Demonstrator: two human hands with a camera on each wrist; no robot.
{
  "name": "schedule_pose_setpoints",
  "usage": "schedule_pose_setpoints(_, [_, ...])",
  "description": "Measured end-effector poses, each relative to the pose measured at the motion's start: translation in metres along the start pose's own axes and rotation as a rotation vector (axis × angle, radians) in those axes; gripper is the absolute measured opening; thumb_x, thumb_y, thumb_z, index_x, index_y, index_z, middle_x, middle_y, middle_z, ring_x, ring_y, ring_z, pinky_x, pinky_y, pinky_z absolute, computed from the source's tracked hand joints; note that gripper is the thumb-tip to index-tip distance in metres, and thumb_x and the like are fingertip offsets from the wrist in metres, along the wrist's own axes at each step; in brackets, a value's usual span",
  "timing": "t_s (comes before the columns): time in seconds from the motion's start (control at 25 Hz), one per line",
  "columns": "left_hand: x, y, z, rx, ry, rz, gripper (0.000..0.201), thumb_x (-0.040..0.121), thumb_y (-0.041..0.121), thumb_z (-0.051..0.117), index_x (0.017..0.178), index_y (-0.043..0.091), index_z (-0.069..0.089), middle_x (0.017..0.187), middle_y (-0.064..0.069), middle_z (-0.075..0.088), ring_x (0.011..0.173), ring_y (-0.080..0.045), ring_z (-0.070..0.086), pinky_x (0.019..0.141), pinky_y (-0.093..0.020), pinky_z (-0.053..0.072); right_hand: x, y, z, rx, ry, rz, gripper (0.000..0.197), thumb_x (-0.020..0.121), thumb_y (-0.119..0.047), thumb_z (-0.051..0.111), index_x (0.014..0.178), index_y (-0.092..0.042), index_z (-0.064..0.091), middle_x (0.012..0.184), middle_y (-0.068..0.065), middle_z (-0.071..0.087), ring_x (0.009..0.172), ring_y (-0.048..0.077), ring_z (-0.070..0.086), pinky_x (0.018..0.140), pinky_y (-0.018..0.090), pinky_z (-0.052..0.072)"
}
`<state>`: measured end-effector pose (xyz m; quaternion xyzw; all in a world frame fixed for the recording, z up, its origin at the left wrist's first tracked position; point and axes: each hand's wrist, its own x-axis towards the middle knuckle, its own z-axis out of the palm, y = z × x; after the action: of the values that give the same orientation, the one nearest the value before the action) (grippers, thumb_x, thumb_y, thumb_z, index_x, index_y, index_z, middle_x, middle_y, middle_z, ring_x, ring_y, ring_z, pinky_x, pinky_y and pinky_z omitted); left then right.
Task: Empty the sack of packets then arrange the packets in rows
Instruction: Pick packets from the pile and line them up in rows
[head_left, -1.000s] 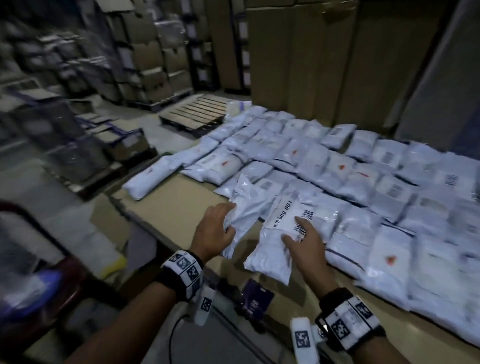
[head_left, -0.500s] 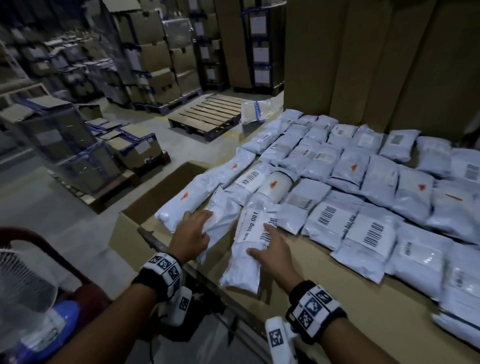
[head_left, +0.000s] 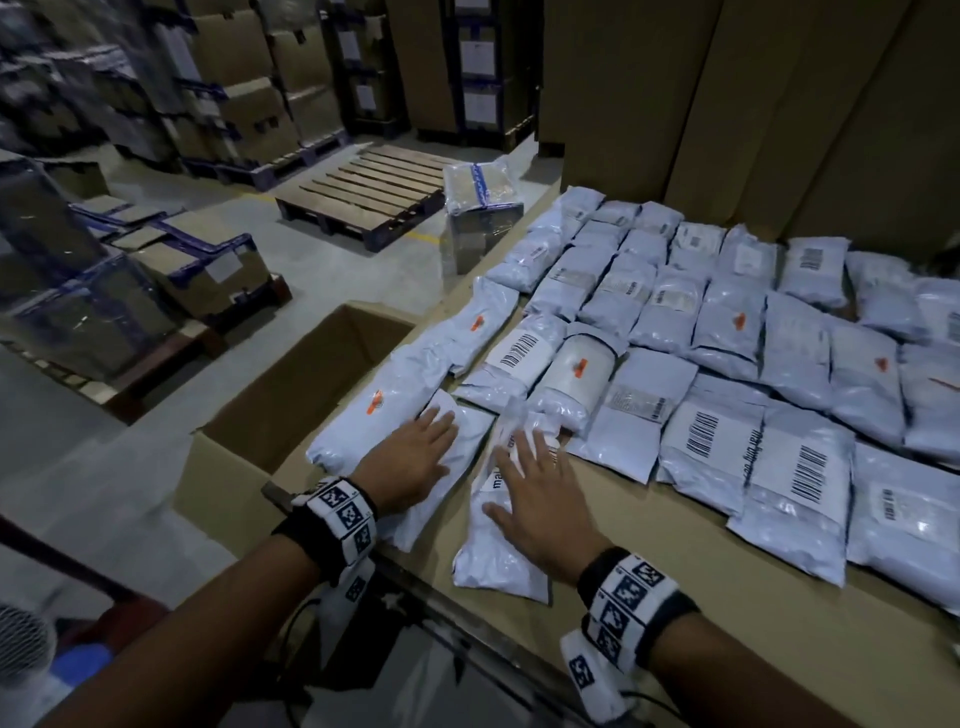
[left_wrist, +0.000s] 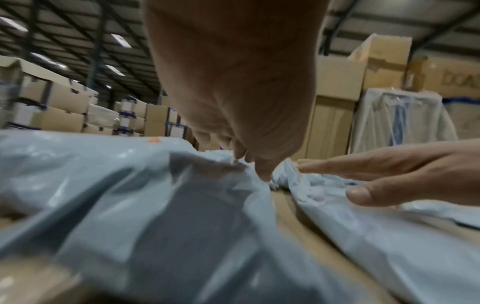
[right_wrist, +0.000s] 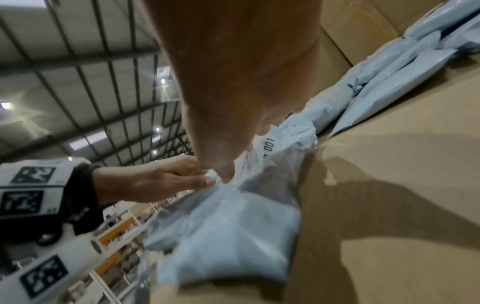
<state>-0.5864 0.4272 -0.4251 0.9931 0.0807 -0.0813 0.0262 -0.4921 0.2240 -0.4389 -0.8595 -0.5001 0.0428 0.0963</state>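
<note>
Several light blue packets (head_left: 727, 332) lie in rows on the cardboard-covered table (head_left: 675, 571). My left hand (head_left: 436, 441) presses flat, fingers straight, on a packet (head_left: 470, 431) at the table's near left corner, beside a long packet (head_left: 374, 415). My right hand (head_left: 519, 478) lies flat with spread fingers on a labelled packet (head_left: 493, 561) just to the right. In the left wrist view my left fingers (left_wrist: 259, 164) touch the crinkled packet (left_wrist: 130, 195). The right wrist view shows the labelled packet (right_wrist: 228, 236) under my right hand (right_wrist: 223, 168). No sack is in view.
An open cardboard box (head_left: 311, 384) stands against the table's left edge. Beyond it lie a wooden pallet (head_left: 363, 197) and a wrapped carton (head_left: 480, 208). Tall cardboard sheets (head_left: 727, 104) back the table. Stacked cartons (head_left: 234, 104) fill the far left.
Both hands gripped a packet each a second ago. They have carried them left, laid them down side by side at the near left corner, and now press on them flat.
</note>
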Motion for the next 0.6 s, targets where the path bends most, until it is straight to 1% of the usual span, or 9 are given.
schedule_pose_setpoints(0.04, [0.001, 0.0, 0.008, 0.02, -0.079, -0.016, 0.064, 0.1, 0.04, 0.035, 0.152, 0.006, 0.016, 0.16, -0.013, 0.008, 0.149, -0.03, 0.008, 0.12, -0.04, 0.011, 0.001, -0.002, 0.007, 0.015, -0.088, 0.025, 0.086, 0.083, -0.071, 0.011, 0.152, -0.02, 0.019, 0.16, 0.015, 0.009, 0.148, 0.036, 0.008, 0.116, 0.056, 0.011])
schedule_pose_setpoints(0.08, [0.001, -0.001, 0.017, 0.016, -0.133, -0.03, 0.069, 0.099, 0.048, 0.02, 0.153, 0.007, 0.009, 0.161, -0.012, 0.001, 0.15, -0.028, 0.002, 0.12, -0.038, 0.005, 0.0, -0.004, 0.016, 0.032, -0.166, 0.075, 0.091, 0.08, -0.078, 0.003, 0.154, -0.024, 0.008, 0.161, 0.012, -0.001, 0.149, 0.034, 0.0, 0.116, 0.056, 0.007])
schedule_pose_setpoints(0.12, [-0.001, 0.0, 0.024, -0.004, -0.149, -0.038, 0.077, 0.092, 0.055, 0.007, 0.153, 0.008, 0.005, 0.161, -0.011, -0.002, 0.15, -0.027, 0.0, 0.12, -0.037, 0.002, -0.002, -0.007, 0.025, 0.042, -0.193, 0.131, 0.092, 0.078, -0.08, -0.001, 0.153, -0.028, 0.001, 0.161, 0.01, -0.005, 0.149, 0.033, -0.005, 0.116, 0.057, 0.005])
schedule_pose_setpoints(0.16, [-0.001, 0.0, 0.032, -0.027, -0.129, -0.042, 0.083, 0.087, 0.057, -0.001, 0.153, 0.008, 0.004, 0.161, -0.011, -0.002, 0.15, -0.027, -0.001, 0.12, -0.038, 0.0, -0.002, -0.01, 0.032, 0.05, -0.175, 0.184, 0.088, 0.08, -0.079, -0.001, 0.153, -0.031, -0.001, 0.161, 0.01, -0.005, 0.148, 0.034, -0.005, 0.115, 0.059, 0.005])
schedule_pose_setpoints(0.28, [-0.004, -0.001, 0.048, -0.055, -0.031, -0.012, 0.084, 0.09, 0.062, -0.007, 0.152, 0.007, 0.007, 0.161, -0.01, 0.004, 0.149, -0.027, 0.001, 0.119, -0.043, 0.003, 0.002, -0.019, 0.04, 0.053, -0.135, 0.288, 0.078, 0.085, -0.073, 0.012, 0.152, -0.035, 0.003, 0.162, 0.01, 0.0, 0.148, 0.037, 0.0, 0.113, 0.062, 0.005])
schedule_pose_setpoints(0.36, [-0.005, -0.001, 0.048, -0.073, 0.004, -0.018, 0.084, 0.09, 0.061, -0.01, 0.152, 0.008, 0.007, 0.16, -0.008, 0.004, 0.148, -0.025, 0.001, 0.12, -0.043, 0.003, 0.006, -0.022, 0.039, 0.04, -0.142, 0.334, 0.079, 0.082, -0.072, 0.009, 0.152, -0.036, 0.006, 0.162, 0.009, 0.0, 0.148, 0.037, 0.0, 0.111, 0.063, 0.005])
schedule_pose_setpoints(0.48, [-0.004, 0.002, 0.047, -0.084, 0.011, -0.031, 0.087, 0.085, 0.063, -0.014, 0.153, 0.011, 0.003, 0.161, -0.006, -0.002, 0.149, -0.023, -0.004, 0.118, -0.038, -0.005, 0.009, -0.024, 0.038, 0.027, -0.188, 0.356, 0.082, 0.078, -0.072, 0.002, 0.152, -0.036, 0.003, 0.162, 0.009, -0.004, 0.148, 0.037, -0.003, 0.111, 0.064, 0.003])
schedule_pose_setpoints(0.52, [-0.003, 0.001, 0.047, -0.083, -0.005, -0.033, 0.091, 0.082, 0.065, -0.017, 0.153, 0.011, 0.001, 0.161, -0.006, -0.003, 0.149, -0.023, -0.005, 0.118, -0.037, -0.006, 0.01, -0.023, 0.038, 0.023, -0.207, 0.351, 0.08, 0.081, -0.073, 0.005, 0.152, -0.036, 0.001, 0.162, 0.009, -0.006, 0.148, 0.037, -0.005, 0.111, 0.064, 0.002])
schedule_pose_setpoints(0.6, [-0.002, 0.002, 0.041, -0.088, -0.054, -0.045, 0.101, 0.076, 0.071, -0.022, 0.153, 0.012, 0.002, 0.162, -0.006, -0.003, 0.15, -0.022, -0.005, 0.119, -0.039, -0.003, 0.01, -0.02, 0.032, 0.045, -0.26, 0.329, 0.076, 0.088, -0.072, 0.017, 0.152, -0.034, -0.001, 0.161, 0.009, -0.011, 0.147, 0.036, -0.009, 0.113, 0.063, -0.001])
